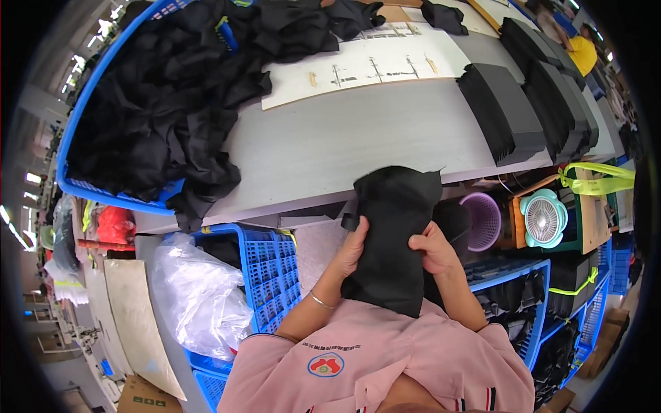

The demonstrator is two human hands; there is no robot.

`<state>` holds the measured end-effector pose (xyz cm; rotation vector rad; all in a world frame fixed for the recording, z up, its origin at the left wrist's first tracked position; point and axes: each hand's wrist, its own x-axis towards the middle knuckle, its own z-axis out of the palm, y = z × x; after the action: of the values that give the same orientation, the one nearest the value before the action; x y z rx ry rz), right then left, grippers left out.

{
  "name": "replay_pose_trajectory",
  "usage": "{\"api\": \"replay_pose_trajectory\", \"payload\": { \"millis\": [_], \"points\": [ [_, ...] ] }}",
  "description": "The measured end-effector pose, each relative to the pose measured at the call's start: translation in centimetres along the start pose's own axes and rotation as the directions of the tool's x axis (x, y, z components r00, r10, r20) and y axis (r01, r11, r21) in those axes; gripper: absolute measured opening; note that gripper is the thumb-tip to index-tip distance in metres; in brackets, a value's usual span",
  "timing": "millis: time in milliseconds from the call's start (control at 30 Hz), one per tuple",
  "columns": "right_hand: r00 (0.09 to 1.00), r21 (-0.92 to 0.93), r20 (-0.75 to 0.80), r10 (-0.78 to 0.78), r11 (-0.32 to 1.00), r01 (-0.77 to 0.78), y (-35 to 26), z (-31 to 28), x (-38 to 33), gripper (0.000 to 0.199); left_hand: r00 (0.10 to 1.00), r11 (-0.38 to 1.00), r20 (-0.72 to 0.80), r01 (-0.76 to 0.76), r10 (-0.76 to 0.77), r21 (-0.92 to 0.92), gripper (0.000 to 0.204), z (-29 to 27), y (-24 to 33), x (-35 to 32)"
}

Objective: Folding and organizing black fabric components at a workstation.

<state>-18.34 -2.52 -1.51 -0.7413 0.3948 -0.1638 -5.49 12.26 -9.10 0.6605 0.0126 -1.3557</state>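
- Head view shows both hands gripping one black fabric piece, held upright between the chest and the near edge of the table.
- Left hand clasps the cloth's left edge, fingers curled around it; a thin metal bangle sits on that wrist.
- Right hand pinches the right edge, thumb on the front.
- The cloth is matte, soft and roughly rectangular, with a small loop sticking out at its left side.
- A grey, smooth table top carries a pale flat board and neat stacks of black folded pieces.
- A blue plastic basket overflows with crumpled black fabric.
- Below, a blue lattice crate, a clear crinkled plastic bag, a purple perforated basket and a round teal fan.
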Motion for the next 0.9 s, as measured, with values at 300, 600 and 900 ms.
{"api": "replay_pose_trajectory", "payload": {
  "millis": [300,600,900],
  "points": [
    [0.964,-0.279,-0.25,-0.091,0.96,0.019,-0.6,-1.1,1.5,0.039,0.997,0.998,-0.055,0.055,-0.055,-0.007,0.046,0.7,2.6,-0.5],
    [0.965,-0.012,-0.241,-0.104,0.995,0.104,0.9,-0.9,0.4,0.047,0.981,0.962,0.053,-0.192,0.185,0.194,0.049,-0.1,2.7,0.1],
    [0.951,-0.761,-0.109,-0.288,0.64,0.106,-0.5,2.3,0.6,0.022,0.894,0.714,-0.023,-0.342,0.448,0.612,0.051,0.9,2.5,0.5]
  ]
}}
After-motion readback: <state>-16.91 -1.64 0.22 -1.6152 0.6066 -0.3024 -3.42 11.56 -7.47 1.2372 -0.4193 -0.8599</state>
